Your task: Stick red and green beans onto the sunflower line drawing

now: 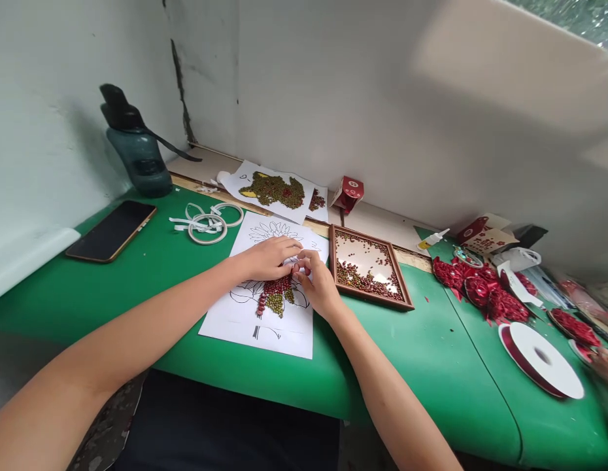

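Observation:
A white sheet with a line drawing of a flower lies on the green table before me. Red beans and green beans cover part of its lower middle. My left hand rests flat across the drawing, fingers stretched to the right. Its fingertips come close to my right hand, whose thumb and fingers are pinched together just above the red beans. Whatever sits in that pinch is too small to make out. Right of the sheet is a brown-framed tray of loose red and green beans.
Behind lie a bean picture of an animal and a red box. At left are a phone, a bottle and white rings. Rightward are a glue bottle, red ribbon flowers, a ribbon spool and another person's hand.

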`<state>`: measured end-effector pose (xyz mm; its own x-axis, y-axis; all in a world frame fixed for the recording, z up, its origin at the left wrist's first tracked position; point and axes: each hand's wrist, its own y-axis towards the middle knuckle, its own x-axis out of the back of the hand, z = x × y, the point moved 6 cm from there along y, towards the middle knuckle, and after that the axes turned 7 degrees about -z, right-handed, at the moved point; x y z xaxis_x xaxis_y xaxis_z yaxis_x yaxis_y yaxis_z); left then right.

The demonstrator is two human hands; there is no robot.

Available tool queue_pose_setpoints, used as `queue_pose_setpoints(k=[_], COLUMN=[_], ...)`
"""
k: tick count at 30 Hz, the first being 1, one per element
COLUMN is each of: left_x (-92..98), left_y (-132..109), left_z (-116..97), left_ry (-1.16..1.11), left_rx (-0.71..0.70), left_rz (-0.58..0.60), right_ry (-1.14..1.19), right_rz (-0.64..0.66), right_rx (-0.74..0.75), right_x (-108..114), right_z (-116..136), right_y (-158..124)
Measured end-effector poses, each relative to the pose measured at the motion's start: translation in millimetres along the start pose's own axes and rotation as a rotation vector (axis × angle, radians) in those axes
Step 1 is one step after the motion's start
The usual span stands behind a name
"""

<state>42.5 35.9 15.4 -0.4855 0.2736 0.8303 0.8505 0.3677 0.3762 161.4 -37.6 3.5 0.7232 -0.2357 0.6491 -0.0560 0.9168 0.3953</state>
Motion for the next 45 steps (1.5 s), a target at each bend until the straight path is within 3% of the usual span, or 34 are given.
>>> queue_pose_setpoints(k=[13, 26, 33, 39, 45], left_x=[-3.3, -3.6, -3.8, -4.3, -3.1], left_y=[-1, -1, -3, -3, -2], left_z=[10, 10, 9, 8, 7], left_ry=[-0.092, -0.112, -0.121, -0.150, -0.169], left_rx=[0.091, 0.089, 0.143, 0.162, 0.165], left_rz=[0.058, 0.074, 0.081, 0.096, 0.105], right_ry=[0.037, 0.074, -0.141, -0.223, -0.218], right_rz=[-0.033, -0.075, -0.257, -0.116, -0.060], right_rx=[-0.110, -0.080, 0.017, -0.013, -0.004], right_x=[2, 7, 24, 20, 17], right_z=[-4, -1, -3, -4, 1], right_y=[-1, -2, -3, -3, -4])
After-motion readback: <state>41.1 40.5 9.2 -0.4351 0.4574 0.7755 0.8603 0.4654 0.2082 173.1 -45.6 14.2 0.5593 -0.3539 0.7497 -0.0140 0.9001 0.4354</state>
